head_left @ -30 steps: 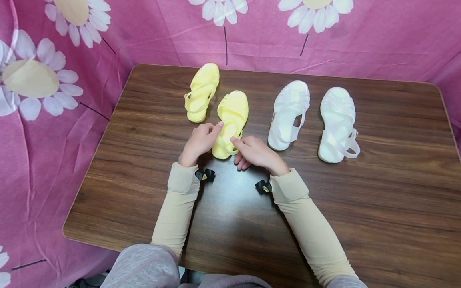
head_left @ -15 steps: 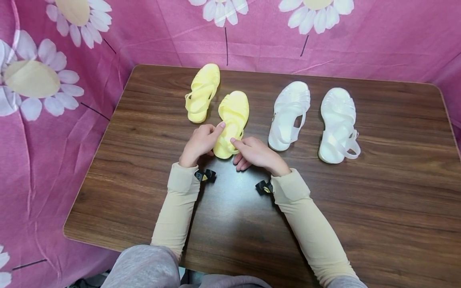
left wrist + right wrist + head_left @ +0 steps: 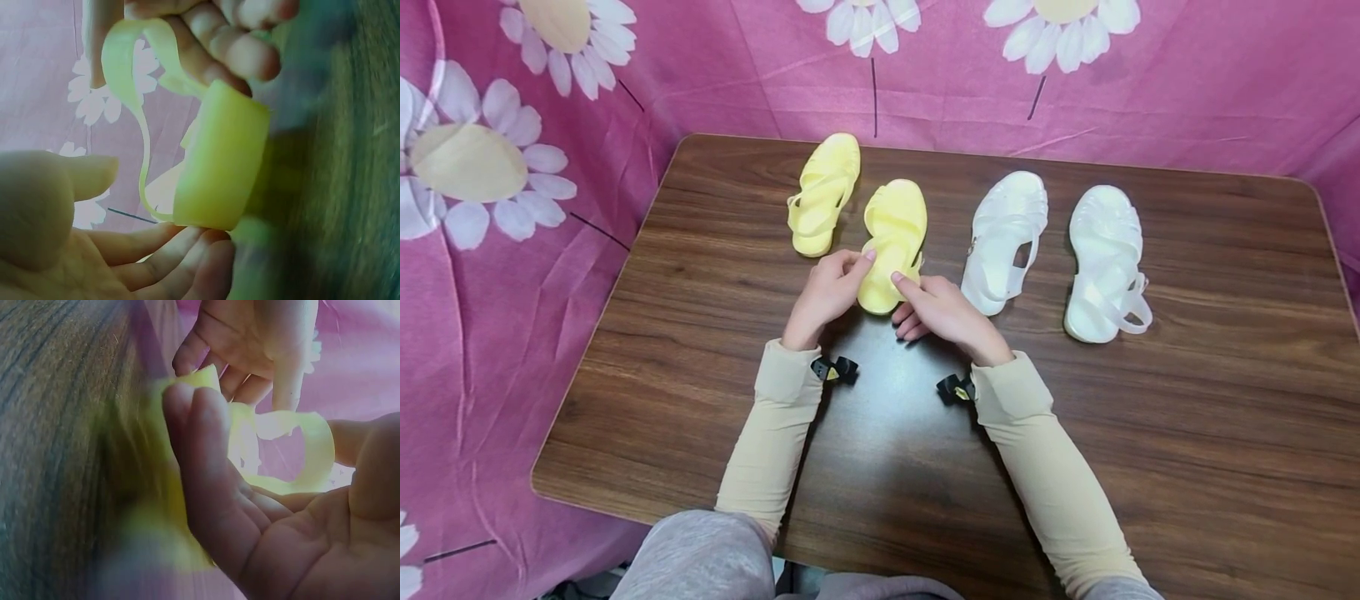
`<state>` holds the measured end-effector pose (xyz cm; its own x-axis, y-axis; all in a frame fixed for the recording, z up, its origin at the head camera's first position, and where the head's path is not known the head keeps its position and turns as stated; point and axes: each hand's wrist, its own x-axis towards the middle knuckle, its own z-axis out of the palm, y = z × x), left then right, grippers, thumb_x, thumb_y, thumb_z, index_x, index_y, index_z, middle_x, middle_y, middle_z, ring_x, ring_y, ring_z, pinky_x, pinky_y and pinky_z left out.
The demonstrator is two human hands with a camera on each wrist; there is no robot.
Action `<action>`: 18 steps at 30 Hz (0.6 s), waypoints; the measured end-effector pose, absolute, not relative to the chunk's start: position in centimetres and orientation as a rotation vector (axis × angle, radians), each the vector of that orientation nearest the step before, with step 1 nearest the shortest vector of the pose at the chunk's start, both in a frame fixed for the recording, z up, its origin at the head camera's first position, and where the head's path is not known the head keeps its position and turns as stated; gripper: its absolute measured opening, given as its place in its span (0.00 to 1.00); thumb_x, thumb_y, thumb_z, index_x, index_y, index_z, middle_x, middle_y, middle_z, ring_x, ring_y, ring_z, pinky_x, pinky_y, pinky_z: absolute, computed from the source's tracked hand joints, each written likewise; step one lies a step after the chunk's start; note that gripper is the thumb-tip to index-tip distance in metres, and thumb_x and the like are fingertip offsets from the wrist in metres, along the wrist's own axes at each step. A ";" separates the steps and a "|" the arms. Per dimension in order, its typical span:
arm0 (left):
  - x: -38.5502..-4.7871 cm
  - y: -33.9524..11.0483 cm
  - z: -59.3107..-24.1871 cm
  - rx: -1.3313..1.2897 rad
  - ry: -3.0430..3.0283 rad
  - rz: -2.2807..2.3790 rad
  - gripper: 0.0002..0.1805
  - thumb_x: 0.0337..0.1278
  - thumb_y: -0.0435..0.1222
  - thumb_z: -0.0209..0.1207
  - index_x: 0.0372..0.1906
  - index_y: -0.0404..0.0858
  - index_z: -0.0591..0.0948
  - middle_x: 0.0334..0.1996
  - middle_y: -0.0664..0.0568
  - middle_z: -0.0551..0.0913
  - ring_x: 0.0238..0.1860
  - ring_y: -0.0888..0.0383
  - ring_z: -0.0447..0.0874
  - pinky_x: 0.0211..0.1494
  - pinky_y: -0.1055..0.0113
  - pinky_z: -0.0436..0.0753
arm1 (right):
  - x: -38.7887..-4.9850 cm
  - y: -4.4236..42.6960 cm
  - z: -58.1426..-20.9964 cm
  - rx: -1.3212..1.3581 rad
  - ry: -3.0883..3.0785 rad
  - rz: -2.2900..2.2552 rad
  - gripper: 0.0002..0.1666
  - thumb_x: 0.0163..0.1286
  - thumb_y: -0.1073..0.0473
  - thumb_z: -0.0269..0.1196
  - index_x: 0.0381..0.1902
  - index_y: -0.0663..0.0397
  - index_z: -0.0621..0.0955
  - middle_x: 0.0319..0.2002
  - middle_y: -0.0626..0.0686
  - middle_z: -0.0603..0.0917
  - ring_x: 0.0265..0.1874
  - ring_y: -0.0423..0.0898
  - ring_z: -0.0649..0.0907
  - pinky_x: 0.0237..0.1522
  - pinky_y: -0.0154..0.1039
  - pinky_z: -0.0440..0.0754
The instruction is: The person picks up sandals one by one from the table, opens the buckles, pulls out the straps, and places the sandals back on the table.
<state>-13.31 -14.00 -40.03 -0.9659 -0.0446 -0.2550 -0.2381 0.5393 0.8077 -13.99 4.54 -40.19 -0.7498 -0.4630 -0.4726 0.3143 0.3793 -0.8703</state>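
The nearer yellow sandal (image 3: 897,212) lies between my two hands, toe pointing away. At its left side is my left hand (image 3: 829,296). Its fairly straight fingers (image 3: 169,256) touch the heel's side in the left wrist view, and the thumb stands apart. Across from it, my right hand (image 3: 951,315) has loosely bent fingers (image 3: 203,431) against the other side, its thumb near the looped heel strap (image 3: 322,447). How far the fingertips reach under the sole is hidden. A second yellow sandal (image 3: 826,190) lies just to the left, farther back.
Two white sandals, the left one (image 3: 996,267) and the right one (image 3: 1093,283), lie to the right on the brown wooden table (image 3: 1217,400). A pink cloth with daisies (image 3: 940,100) hangs behind the table and along its sides.
In the last half second the nearer yellow sandal has moved a little away and to the right. Both hands have shifted slightly with it. The other sandals stay put.
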 end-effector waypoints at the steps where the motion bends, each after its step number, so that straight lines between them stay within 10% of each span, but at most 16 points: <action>1: -13.4 -13.9 -40.1 -0.244 2.573 1.408 0.25 0.69 0.53 0.50 0.54 0.37 0.80 0.38 0.47 0.84 0.31 0.57 0.78 0.37 0.67 0.75 | -14.0 4.6 -40.2 -0.122 1.951 -1.454 0.33 0.74 0.38 0.48 0.44 0.66 0.76 0.35 0.62 0.85 0.25 0.47 0.87 0.35 0.47 0.86; 18: -13.5 -12.7 -40.3 -0.305 2.458 1.674 0.24 0.69 0.47 0.52 0.60 0.34 0.76 0.42 0.43 0.83 0.37 0.46 0.82 0.36 0.68 0.76 | -14.5 4.5 -40.2 -0.014 1.971 -1.629 0.29 0.73 0.44 0.53 0.51 0.67 0.73 0.46 0.67 0.81 0.33 0.48 0.86 0.38 0.39 0.86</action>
